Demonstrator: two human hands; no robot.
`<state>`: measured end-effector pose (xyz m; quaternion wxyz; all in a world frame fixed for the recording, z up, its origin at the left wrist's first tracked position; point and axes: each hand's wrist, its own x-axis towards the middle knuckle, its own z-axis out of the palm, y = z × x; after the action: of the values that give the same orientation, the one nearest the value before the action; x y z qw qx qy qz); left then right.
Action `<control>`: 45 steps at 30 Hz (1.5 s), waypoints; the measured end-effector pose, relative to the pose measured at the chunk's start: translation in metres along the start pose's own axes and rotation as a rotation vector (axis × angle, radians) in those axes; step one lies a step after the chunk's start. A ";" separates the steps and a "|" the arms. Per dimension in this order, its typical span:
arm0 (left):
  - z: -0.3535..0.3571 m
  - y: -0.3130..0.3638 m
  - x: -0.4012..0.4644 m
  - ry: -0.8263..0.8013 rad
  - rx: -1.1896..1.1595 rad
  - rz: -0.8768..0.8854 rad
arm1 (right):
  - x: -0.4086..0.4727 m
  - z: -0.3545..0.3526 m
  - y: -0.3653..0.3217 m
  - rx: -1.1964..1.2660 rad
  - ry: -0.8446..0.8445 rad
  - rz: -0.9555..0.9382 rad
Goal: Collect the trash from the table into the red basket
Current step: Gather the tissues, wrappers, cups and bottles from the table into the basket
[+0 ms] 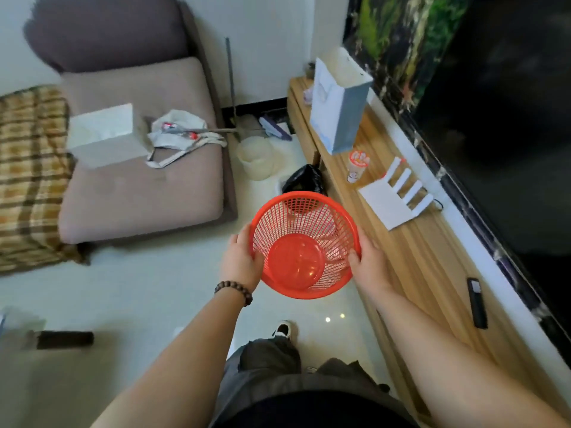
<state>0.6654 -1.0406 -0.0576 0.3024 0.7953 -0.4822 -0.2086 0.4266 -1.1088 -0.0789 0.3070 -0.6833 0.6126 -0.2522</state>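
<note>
1. I see the red basket [304, 244] held above the pale floor, beside the wooden table [417, 257].
2. Its open mouth tilts up toward the camera; its axis runs from the solid base, nearest the person, up and away.
3. The left hand [240, 261] grips the left rim, thumb inside.
4. The right hand [369, 261] grips the right rim likewise.
5. A cup [357, 165] stands on the table.

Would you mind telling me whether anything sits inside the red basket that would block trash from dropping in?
Nothing visible does. The red basket, held by the left hand and right hand, shows a bare bottom and an open mouth.
</note>
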 end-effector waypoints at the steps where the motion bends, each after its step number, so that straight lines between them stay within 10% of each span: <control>1: -0.007 -0.005 -0.009 0.039 -0.014 -0.026 | -0.002 0.003 -0.007 -0.004 -0.019 -0.040; 20: -0.168 -0.153 -0.276 0.816 0.018 -0.661 | -0.145 0.178 -0.205 -0.008 -0.693 -0.736; 45: -0.377 -0.381 -0.616 1.307 -0.120 -1.134 | -0.560 0.415 -0.454 0.059 -1.138 -1.235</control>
<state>0.8686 -0.2510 -0.0170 0.4107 0.8587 0.2695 0.1459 0.9672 -0.4794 -0.0146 0.3938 -0.9104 -0.1268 -0.0077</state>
